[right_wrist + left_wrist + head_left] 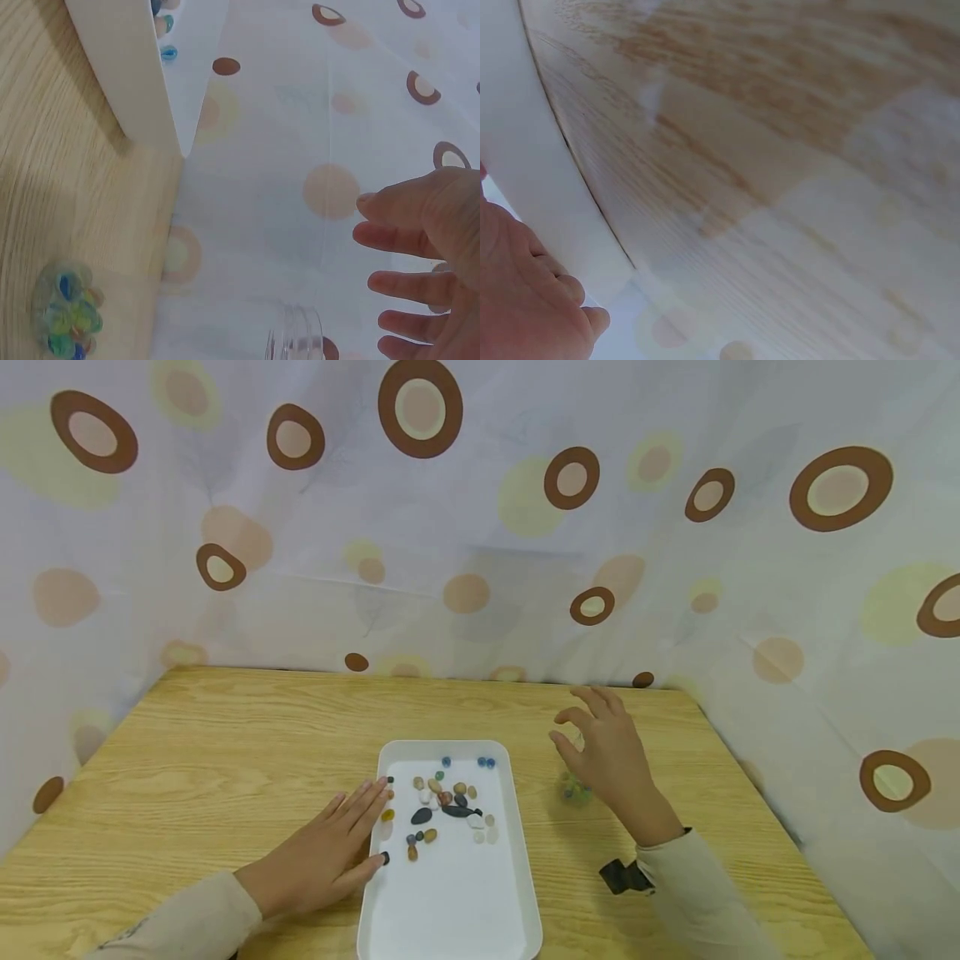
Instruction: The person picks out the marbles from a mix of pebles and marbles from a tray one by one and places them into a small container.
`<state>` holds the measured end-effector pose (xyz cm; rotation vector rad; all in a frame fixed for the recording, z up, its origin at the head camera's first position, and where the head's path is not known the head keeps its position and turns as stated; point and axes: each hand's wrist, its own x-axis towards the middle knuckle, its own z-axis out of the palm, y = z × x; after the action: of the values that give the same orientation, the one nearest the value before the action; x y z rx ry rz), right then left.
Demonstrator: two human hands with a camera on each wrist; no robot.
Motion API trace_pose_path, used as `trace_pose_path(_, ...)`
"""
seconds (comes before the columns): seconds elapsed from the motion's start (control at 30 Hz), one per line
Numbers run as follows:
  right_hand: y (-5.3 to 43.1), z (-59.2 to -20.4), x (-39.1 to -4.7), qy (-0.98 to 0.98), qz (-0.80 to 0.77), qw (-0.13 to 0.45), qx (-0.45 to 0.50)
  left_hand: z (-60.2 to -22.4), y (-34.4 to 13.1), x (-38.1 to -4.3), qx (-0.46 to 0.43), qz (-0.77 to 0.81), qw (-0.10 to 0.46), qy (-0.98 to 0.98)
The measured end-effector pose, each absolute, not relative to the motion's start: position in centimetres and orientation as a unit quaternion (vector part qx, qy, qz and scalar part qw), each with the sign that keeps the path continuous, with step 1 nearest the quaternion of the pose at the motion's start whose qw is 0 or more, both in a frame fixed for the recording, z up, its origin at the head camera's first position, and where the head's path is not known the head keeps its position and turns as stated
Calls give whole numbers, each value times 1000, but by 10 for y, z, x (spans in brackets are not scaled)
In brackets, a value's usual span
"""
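Note:
My left hand (318, 860) rests on the left rim of a white tray (450, 902), fingers straight and its tips just over the edge. Pebbles and glass marbles lie in the tray, among them a dark oblong stone (422, 816) and an orange stone (387, 815). To the tray's right, my right hand (611, 756) is raised by a clear jar (576, 789), its fingers curved and spread with nothing between them. The right wrist view shows a gap between those fingers and the jar's threaded neck (296, 334). Coloured marbles (71, 311) sit at the jar's bottom.
The wooden table (247, 752) stretches around the tray and jar. A patterned curtain (480, 552) encloses its back and sides. Blue marbles (486, 762) lie near the tray's far edge, and a black strap (626, 877) hangs at the right cuff.

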<state>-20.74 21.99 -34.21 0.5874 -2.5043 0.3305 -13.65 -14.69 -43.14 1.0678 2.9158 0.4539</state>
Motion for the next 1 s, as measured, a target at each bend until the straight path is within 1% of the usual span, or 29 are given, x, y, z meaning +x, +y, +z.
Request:
trace_pose_path(0.33, 177, -362, -216, -943, 86, 199, 251, -432, -146, -137, 342, 150, 6, 928)
trace_pose_path(0.67, 164, -396, -234, -963, 44, 110, 241, -430, -146, -136, 349, 155, -8, 924)
trace_pose_path(0.83, 160, -404, -240, -967, 51, 92, 230, -431, -146, -136, 345, 151, -5, 926)
trace_pose_path(1.0, 158, -409, -243, -969, 41, 88, 226, -430, -146, -136, 348, 153, -17, 925)
